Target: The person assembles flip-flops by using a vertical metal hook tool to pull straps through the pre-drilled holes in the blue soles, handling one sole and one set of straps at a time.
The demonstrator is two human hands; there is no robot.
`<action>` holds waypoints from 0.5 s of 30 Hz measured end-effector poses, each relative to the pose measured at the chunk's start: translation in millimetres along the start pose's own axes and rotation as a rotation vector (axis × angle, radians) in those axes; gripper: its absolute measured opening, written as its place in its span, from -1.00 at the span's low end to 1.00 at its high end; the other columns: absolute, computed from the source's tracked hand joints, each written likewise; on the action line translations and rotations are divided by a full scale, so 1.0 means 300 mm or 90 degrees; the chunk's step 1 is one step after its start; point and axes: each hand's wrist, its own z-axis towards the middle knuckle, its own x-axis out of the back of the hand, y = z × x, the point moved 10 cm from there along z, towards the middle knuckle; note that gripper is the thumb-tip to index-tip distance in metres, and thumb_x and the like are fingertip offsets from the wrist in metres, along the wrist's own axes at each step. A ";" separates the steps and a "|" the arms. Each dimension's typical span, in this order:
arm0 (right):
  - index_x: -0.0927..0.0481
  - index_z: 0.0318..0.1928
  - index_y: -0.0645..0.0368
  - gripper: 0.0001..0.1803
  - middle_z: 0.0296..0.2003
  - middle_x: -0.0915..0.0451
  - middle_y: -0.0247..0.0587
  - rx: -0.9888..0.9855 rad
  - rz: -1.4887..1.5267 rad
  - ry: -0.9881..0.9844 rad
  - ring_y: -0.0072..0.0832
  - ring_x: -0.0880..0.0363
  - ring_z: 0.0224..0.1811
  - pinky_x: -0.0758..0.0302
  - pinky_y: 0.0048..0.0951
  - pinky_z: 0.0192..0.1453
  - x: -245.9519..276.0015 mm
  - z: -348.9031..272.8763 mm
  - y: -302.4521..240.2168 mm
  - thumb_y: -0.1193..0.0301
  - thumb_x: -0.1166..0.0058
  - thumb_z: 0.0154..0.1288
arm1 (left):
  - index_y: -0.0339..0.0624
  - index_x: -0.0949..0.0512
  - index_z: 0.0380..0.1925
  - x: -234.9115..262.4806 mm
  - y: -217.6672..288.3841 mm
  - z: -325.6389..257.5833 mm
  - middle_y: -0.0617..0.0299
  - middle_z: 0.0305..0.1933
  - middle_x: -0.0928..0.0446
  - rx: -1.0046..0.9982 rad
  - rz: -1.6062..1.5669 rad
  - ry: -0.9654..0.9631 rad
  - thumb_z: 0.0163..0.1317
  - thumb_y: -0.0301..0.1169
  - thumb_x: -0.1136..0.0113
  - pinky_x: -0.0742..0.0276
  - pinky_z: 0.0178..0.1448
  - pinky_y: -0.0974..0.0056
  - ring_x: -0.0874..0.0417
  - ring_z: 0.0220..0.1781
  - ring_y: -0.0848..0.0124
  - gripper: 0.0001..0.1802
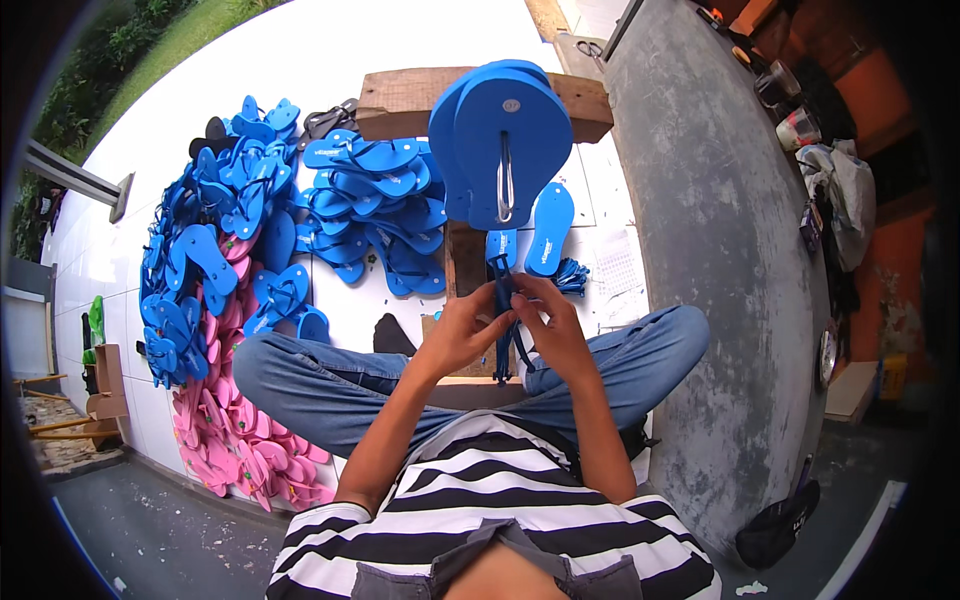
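Dark blue flip-flop straps point(502, 352) hang in a narrow bunch between my two hands, in front of my lap. My left hand point(466, 332) is closed on the bunch from the left side. On the other side, the fingers of my right hand point(552, 322) pinch its upper part. Just beyond my hands, a few blue flip-flop soles point(502, 110) are stacked against a wooden beam point(395, 102). A thin metal loop point(506, 185) stands out from the front sole. Right of the stack lies a loose blue sole point(550, 228), with more blue straps point(571, 276) beside it.
Left of me spreads a big heap of blue flip-flops point(205, 255), with pink flip-flops point(240, 440) nearer my knee. More blue pairs point(375, 195) lie stacked beside the beam. A grey concrete ledge point(690, 240) runs along my right. Scissors point(590, 48) lie at the far right.
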 end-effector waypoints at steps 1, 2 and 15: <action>-0.56 0.13 0.23 -0.62 -0.17 -0.66 -0.13 -0.008 0.000 -0.020 -0.40 -0.65 -0.12 -0.55 -0.36 -0.01 -0.018 0.015 0.013 0.27 -0.09 0.44 | -0.34 -0.48 0.04 0.002 -0.011 -0.007 0.22 -0.33 -0.63 0.015 0.011 -0.003 0.37 -0.40 -0.18 -0.58 -0.19 0.36 -0.61 -0.24 0.55 -0.68; -0.55 0.14 0.22 -0.62 -0.18 -0.66 -0.15 -0.015 0.001 -0.040 -0.40 -0.65 -0.12 -0.55 -0.36 0.00 -0.034 0.024 0.017 0.26 -0.09 0.44 | -0.35 -0.46 0.08 0.008 -0.029 -0.016 0.20 -0.31 -0.64 0.031 0.022 -0.005 0.37 -0.40 -0.17 -0.60 -0.18 0.35 -0.63 -0.21 0.53 -0.65; -0.51 -0.21 0.09 -0.73 -0.58 -0.37 -0.51 -0.319 0.442 -0.111 -0.60 -0.32 -0.63 -0.23 -0.49 -0.54 -0.188 -0.062 0.256 0.16 0.03 0.50 | -0.13 -0.40 -0.24 -0.001 -0.154 -0.057 0.34 -0.54 -0.38 0.163 -0.451 -0.016 0.46 -0.29 0.10 -0.29 -0.46 0.41 -0.39 -0.56 0.54 -0.83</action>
